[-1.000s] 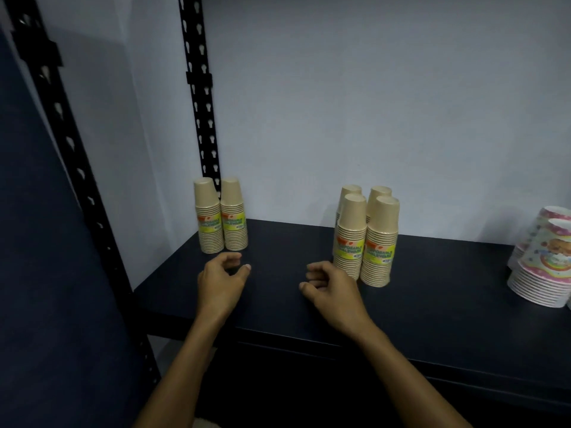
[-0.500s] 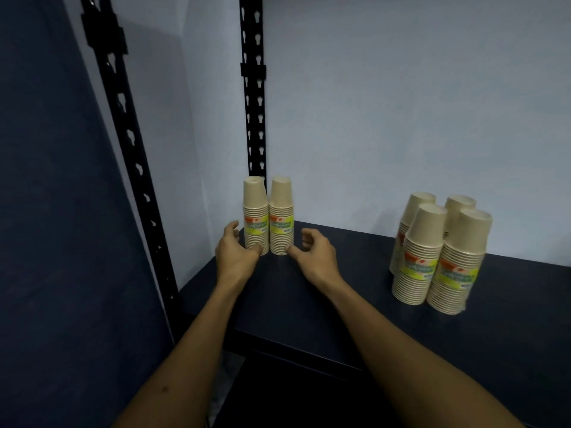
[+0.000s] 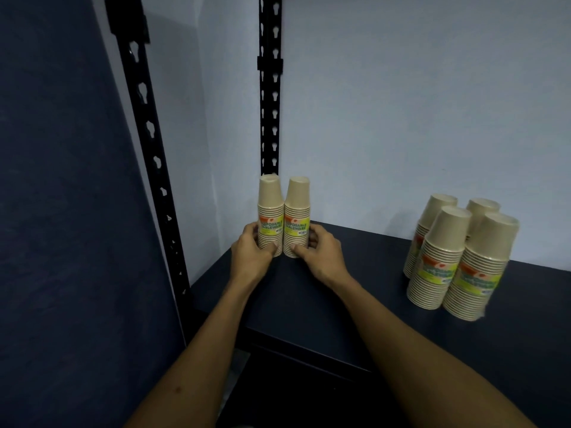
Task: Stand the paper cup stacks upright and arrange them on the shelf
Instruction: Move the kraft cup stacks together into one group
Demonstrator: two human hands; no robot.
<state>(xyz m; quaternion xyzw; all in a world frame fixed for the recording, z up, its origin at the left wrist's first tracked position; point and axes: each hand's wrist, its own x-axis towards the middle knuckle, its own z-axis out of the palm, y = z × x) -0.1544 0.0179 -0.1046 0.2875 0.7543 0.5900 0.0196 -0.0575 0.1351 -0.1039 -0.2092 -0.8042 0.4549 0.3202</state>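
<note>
Gripping two upright cup stacks (image 3: 283,217), left hand (image 3: 251,253), right hand (image 3: 321,254).

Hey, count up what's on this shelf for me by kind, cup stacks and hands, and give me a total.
Tan paper cup stacks in the left pair: 2, the left stack and the right stack
Tan paper cup stacks in the right group: 4
Hands on the left pair: 2, left hand and right hand
Total: 6 stacks, 2 hands

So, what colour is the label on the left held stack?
Yellow-green with an orange top, on the label; head view.
</note>
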